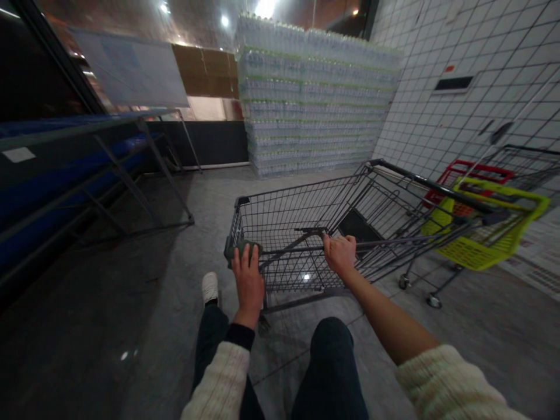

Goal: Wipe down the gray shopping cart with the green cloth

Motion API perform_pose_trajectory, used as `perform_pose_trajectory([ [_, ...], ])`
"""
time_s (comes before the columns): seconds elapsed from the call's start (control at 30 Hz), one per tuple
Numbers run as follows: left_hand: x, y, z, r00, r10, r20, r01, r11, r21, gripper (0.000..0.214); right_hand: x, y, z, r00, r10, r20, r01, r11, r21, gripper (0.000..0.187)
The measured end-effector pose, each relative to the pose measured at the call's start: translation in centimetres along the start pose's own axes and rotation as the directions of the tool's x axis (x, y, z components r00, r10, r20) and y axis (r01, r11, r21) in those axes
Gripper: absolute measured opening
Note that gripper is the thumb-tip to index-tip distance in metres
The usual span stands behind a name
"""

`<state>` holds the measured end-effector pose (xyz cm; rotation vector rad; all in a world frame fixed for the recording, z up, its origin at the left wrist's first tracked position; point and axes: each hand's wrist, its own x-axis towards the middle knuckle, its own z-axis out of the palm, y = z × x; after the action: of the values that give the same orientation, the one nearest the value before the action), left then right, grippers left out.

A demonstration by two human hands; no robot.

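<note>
A dark grey wire shopping cart (301, 204) stands before me, its push handle (429, 184) away to the right. My left hand (248, 283) lies over a dark green cloth (249, 248), pressing it against the near front corner of the basket. The cloth is partly hidden under my fingers. My right hand (340, 254) is closed in a fist around the near top rail of the cart, further along the same side. A dark bent bar or strap (297, 242) runs over the rim between my two hands; which it is, I cannot tell.
A yellow-green shopping basket (481, 233) sits on a wheeled frame at the right, by a red basket (455, 175). Tall stacks of wrapped bottles (315, 99) stand at the back beside a tiled wall (437, 52). A metal-framed rack (144, 140) lines the left.
</note>
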<state>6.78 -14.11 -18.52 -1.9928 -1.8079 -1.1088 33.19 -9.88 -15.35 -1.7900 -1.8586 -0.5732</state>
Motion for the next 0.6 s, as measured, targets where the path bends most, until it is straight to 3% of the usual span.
perform_pose_trajectory([
  [0.1,0.2,5.4,2.0,0.997,0.062,0.049,-0.060,0.997,-0.044,0.065,0.1,-0.3,0.1,1.000,-0.004,0.001,0.004,1.000,-0.024,0.051],
  [0.2,-0.3,10.6,3.5,0.970,0.225,0.090,-0.217,0.972,-0.096,0.062,0.1,-0.5,0.1,1.000,-0.012,0.013,0.012,0.999,-0.037,0.050],
  [0.3,-0.9,12.4,4.1,0.933,0.348,0.092,-0.338,0.935,-0.110,0.058,0.0,-0.6,-0.1,0.999,-0.032,0.033,0.033,0.999,-0.025,0.048],
  [0.37,-1.3,10.9,3.9,0.922,0.379,0.080,-0.373,0.924,-0.089,0.058,-0.2,-0.6,-0.1,0.999,-0.028,0.028,0.029,0.999,-0.019,0.048],
  [0.43,-1.5,7.7,3.2,0.935,0.350,0.062,-0.347,0.937,-0.044,0.060,-0.2,-0.6,-0.1,1.000,-0.014,0.014,0.015,1.000,-0.020,0.050],
  [0.6,-1.1,-1.8,-0.3,0.997,0.072,0.018,-0.073,0.991,0.108,0.064,-0.2,-0.6,-0.2,1.000,0.001,0.000,-0.001,1.000,-0.007,0.051],
])
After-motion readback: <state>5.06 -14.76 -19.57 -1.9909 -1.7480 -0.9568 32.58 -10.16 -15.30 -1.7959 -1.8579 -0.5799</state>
